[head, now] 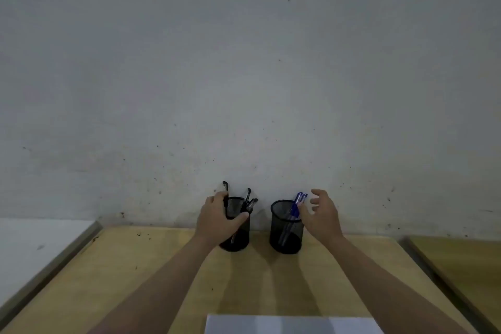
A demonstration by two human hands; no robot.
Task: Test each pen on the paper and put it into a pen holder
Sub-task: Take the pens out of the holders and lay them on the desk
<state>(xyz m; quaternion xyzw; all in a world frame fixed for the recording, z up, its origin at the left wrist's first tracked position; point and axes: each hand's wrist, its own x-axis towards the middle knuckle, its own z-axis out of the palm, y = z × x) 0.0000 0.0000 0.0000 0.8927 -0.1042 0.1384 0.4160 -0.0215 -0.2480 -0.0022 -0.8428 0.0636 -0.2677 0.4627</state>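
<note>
Left hand (217,218) wrapped round left black mesh pen holder (235,225), seemingly pinching an upright black pen (225,191); right hand (321,215) spread, empty, beside right holder's (286,228) upright blue pens (294,210); white paper (292,324) nearest the body.

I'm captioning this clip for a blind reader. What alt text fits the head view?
A person's left hand grips a black mesh pen holder of black pens; the open right hand reaches beside a second holder of blue pens. White paper lies nearer.
</note>
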